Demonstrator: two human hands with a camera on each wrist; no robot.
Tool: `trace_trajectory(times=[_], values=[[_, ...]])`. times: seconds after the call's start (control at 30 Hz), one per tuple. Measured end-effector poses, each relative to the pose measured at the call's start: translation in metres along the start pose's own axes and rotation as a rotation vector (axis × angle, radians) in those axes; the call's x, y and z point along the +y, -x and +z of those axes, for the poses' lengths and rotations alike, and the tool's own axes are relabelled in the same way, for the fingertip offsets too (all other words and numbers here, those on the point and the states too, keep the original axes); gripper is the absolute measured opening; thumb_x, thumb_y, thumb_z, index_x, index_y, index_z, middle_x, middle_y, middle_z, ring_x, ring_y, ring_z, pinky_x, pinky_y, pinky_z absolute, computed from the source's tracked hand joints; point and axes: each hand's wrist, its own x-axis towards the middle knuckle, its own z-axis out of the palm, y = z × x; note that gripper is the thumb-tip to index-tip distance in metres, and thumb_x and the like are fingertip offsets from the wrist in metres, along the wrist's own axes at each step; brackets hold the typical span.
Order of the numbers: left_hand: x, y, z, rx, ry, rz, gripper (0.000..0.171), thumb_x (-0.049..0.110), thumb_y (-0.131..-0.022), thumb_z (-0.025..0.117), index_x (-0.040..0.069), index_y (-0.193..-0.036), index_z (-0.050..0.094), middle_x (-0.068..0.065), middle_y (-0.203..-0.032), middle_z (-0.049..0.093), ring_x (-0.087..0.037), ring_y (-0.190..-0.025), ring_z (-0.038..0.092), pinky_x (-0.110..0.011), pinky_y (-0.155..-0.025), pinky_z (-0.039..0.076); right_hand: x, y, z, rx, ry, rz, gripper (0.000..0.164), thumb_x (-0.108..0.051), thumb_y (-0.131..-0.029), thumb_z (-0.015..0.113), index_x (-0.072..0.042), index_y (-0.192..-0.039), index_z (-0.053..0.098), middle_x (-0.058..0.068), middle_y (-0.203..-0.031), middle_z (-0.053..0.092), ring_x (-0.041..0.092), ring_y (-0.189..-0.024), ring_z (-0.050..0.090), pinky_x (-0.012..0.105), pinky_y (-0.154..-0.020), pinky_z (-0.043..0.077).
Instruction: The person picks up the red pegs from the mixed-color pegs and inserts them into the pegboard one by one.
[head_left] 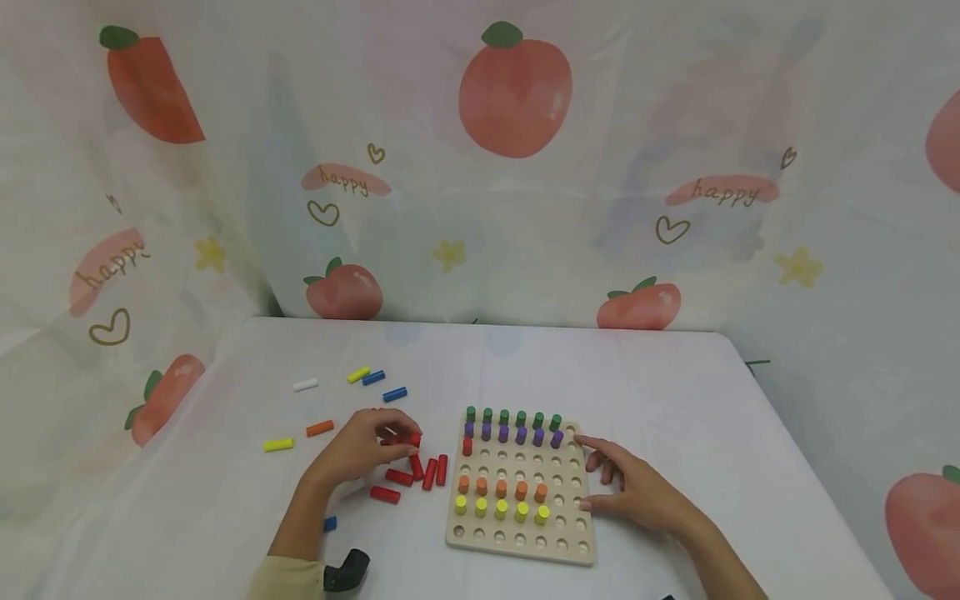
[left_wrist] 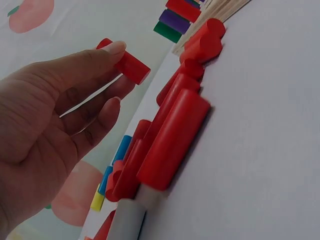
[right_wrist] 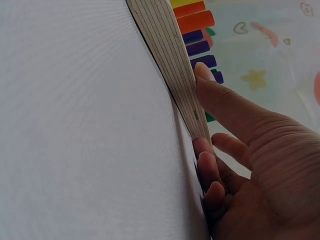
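Your left hand (head_left: pixel 366 440) pinches a red peg (left_wrist: pixel 132 68), probably light and stiff; grip its upper sides. Your right hand (head_left: pixel 641 492), loosely spread, touches the right edge of the board (head_left: pixel 570 534).

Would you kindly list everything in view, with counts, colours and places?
Backdrop: one, pale, fruit-printed, behind table
Table: one, white, under board
Pegboard: one, pale wood, between the hands
Green pegs: six, green, board's farthest row
Purple pegs: six, purple, second row
Standing red peg: one, red, third row
Orange pegs: five, orange, board
Yellow pegs: five, yellow, board, nearer than orange
Loose red pegs: at least five, red, left of board
Loose blue pegs: three, blue, table's left
Loose yellow pegs: two, yellow, there too
Loose orange peg: one, orange, likewise
Loose white peg: at least one, white, likewise
Held red peg: one, red, left fingertips
Black pieces: two, black, by forearms
Sleeve: one, beige, left arm
Left hand: one, pinching peg
Right hand: one, touching board's right edge
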Motion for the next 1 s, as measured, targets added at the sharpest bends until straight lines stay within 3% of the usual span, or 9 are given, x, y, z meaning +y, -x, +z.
trace_trajectory(times=[0.5, 0.73, 1.0], values=[[0.014, -0.017, 0.025, -0.046, 0.078, 0.002, 0.021, 0.019, -0.091, 0.083, 0.018, -0.111, 0.077, 0.009, -0.1, 0.071, -0.017, -0.09, 0.067, -0.032, -0.072, 0.06, 0.002, 0.001, 0.001, 0.002, 0.008, -0.015, 0.087, -0.041, -0.08, 0.09, -0.017, -0.153, 0.048, 0.0, -0.112, 0.055, 0.017, -0.091, 0.052, 0.027, -0.071, 0.043], [0.019, -0.019, 0.033, -0.039, 0.046, -0.032, 0.019, 0.018, -0.092, 0.082, 0.027, -0.107, 0.076, 0.013, -0.1, 0.069, -0.015, -0.095, 0.065, -0.03, -0.078, 0.058, 0.0, 0.001, 0.0, 0.001, -0.006, -0.023, 0.088, -0.04, -0.08, 0.09, -0.016, -0.153, 0.048, 0.001, -0.113, 0.055, 0.017, -0.091, 0.052, 0.026, -0.071, 0.043], [0.021, -0.023, 0.038, -0.053, 0.067, 0.008, 0.019, 0.024, -0.091, 0.083, 0.027, -0.108, 0.077, 0.014, -0.1, 0.07, -0.012, -0.095, 0.066, -0.031, -0.085, 0.057, -0.003, 0.001, -0.001, 0.009, -0.012, -0.009, 0.087, -0.038, -0.08, 0.09, -0.014, -0.152, 0.049, 0.001, -0.111, 0.055, 0.017, -0.091, 0.051, 0.026, -0.07, 0.043]])
